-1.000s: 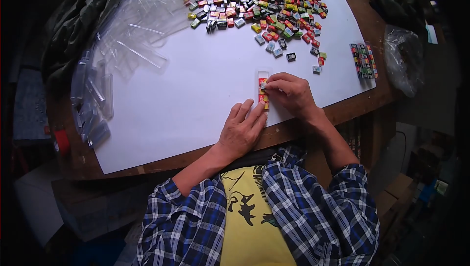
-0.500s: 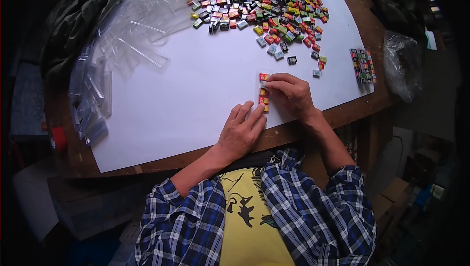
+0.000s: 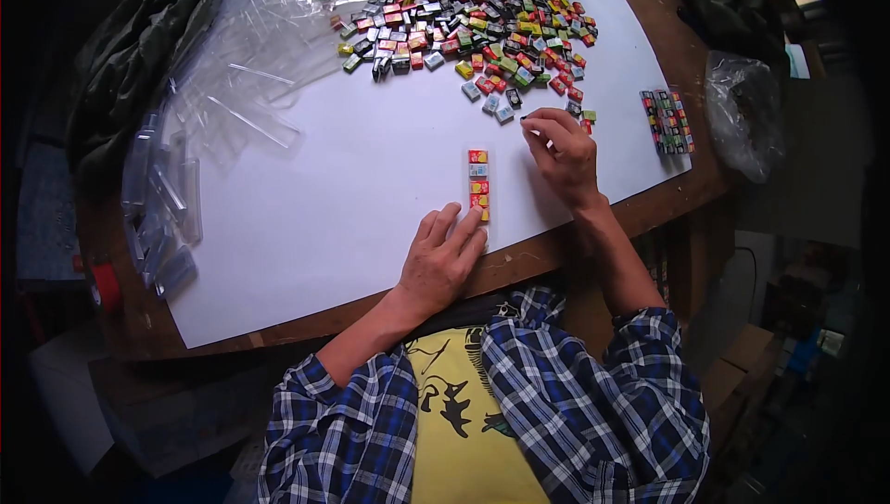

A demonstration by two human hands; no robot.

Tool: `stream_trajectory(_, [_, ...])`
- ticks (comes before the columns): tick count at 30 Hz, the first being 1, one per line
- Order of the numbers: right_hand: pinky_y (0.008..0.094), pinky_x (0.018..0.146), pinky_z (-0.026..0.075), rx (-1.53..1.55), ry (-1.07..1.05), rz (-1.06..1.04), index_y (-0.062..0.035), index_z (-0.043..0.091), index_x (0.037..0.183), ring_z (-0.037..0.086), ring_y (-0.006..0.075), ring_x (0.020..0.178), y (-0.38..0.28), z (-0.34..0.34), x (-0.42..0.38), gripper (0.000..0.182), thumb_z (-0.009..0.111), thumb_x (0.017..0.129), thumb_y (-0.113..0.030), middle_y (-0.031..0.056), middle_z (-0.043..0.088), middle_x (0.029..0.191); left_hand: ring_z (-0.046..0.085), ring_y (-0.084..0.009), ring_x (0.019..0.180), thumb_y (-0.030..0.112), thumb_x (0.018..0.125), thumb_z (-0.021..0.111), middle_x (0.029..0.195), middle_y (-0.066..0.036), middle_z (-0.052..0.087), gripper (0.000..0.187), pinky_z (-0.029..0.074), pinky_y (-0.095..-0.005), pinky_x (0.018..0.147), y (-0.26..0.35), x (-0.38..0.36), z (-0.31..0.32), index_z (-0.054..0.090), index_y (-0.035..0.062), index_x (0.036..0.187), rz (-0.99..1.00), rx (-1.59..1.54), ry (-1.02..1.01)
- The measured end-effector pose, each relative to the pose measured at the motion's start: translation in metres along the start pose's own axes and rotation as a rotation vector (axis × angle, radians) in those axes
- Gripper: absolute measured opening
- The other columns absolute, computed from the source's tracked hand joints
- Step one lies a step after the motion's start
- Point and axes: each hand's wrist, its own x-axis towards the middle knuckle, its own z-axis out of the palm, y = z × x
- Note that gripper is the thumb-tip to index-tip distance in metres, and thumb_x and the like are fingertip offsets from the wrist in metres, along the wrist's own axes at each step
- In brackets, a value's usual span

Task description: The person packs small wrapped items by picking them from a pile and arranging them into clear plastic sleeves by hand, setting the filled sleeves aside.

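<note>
A narrow clear plastic tray (image 3: 477, 153) lies on the white sheet, holding a column of small red, yellow and pale-blue boxes (image 3: 478, 187). My left hand (image 3: 438, 252) is at its lower end, fingers spread, with a fingertip resting on the lowest visible boxes. What lies under those fingers is hidden. To the right of the tray, my right hand (image 3: 564, 156) is raised off the sheet with thumb and fingers pinched together. A small dark box (image 3: 525, 118) shows at their tips, mostly covered by the fingers.
A large heap of tiny coloured boxes (image 3: 482, 17) spreads over the far side. Clear plastic sleeves (image 3: 250, 101) and stacked plastic cases (image 3: 167, 198) lie at the left. A filled pack (image 3: 667, 121) stands at the right edge near a plastic bag (image 3: 743, 114). Red tape (image 3: 107, 288) sits at the left edge.
My right hand has left the tray and moved up and right towards the loose boxes, where it now pinches a dark one. A pale box stays in the tray. The view has shifted slightly.
</note>
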Motion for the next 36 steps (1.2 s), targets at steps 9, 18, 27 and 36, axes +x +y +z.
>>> stream_trajectory(9, [0.0379, 0.074, 0.063, -0.172, -0.095, -0.267, -0.0038, 0.077, 0.106, 0.078, 0.0304, 0.085, 0.008, 0.013, 0.031, 0.014, 0.077, 0.093, -0.003, 0.0086, 0.077, 0.106, 0.061, -0.0368, 0.126, 0.011, 0.090, 0.078, 0.135, -0.012, 0.069, 0.023, 0.052, -0.0500, 0.102, -0.002, -0.004, 0.003, 0.074, 0.0038, 0.112, -0.021, 0.009, 0.000])
stream_trajectory(18, [0.0279, 0.063, 0.059, 0.056, -0.246, -0.047, -0.0039, 0.078, 0.103, 0.075, 0.0176, 0.076, -0.008, -0.007, -0.014, 0.016, 0.084, 0.089, -0.001, 0.0090, 0.077, 0.105, 0.062, -0.0372, 0.123, 0.009, 0.090, 0.073, 0.131, -0.014, 0.070, 0.023, 0.050, -0.0494, 0.103, -0.003, -0.003, 0.003, 0.075, -0.0029, 0.109, 0.029, -0.029, 0.023])
stream_trajectory(27, [0.0302, 0.067, 0.062, 0.157, -0.291, -0.160, -0.0034, 0.078, 0.102, 0.077, 0.0206, 0.082, -0.037, -0.003, -0.058, 0.018, 0.085, 0.086, 0.001, 0.0092, 0.076, 0.106, 0.063, -0.0363, 0.121, 0.009, 0.087, 0.073, 0.127, -0.015, 0.070, 0.024, 0.052, -0.0489, 0.101, -0.002, -0.004, 0.002, 0.075, -0.0029, 0.108, 0.046, -0.012, 0.041])
stream_trajectory(36, [0.0350, 0.074, 0.065, 0.155, -0.289, -0.195, -0.0038, 0.077, 0.099, 0.078, 0.0272, 0.087, -0.039, 0.010, -0.066, 0.013, 0.083, 0.087, -0.004, 0.0101, 0.076, 0.105, 0.064, -0.0335, 0.114, 0.008, 0.085, 0.074, 0.121, -0.014, 0.069, 0.025, 0.053, -0.0468, 0.097, -0.002, -0.002, -0.001, 0.074, -0.0036, 0.106, 0.057, -0.040, 0.041])
